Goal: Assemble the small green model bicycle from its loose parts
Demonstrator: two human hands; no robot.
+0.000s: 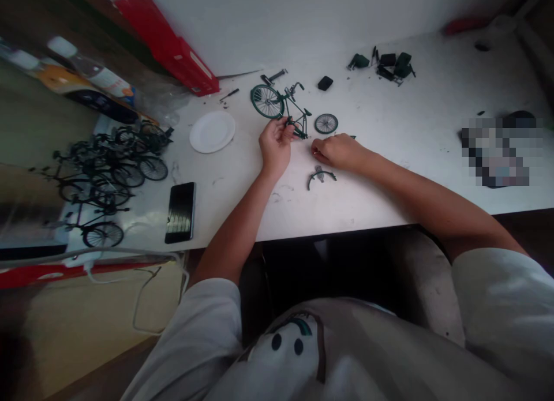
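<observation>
My left hand is closed on the lower frame of a small green model bicycle, whose one fitted wheel points to the far left. The rear end of the frame has no wheel on it. Just right of it, my right hand is closed, fingertips pinched together; whatever they hold is too small to make out. A loose spoked wheel lies beyond my right hand. Nearer to me rests a curved dark mudguard piece with a grey bracket.
Several finished model bicycles crowd the left side, near a phone and a white plate. A small screwdriver, a black block and dark green parts lie farther back. A red box stands by the wall.
</observation>
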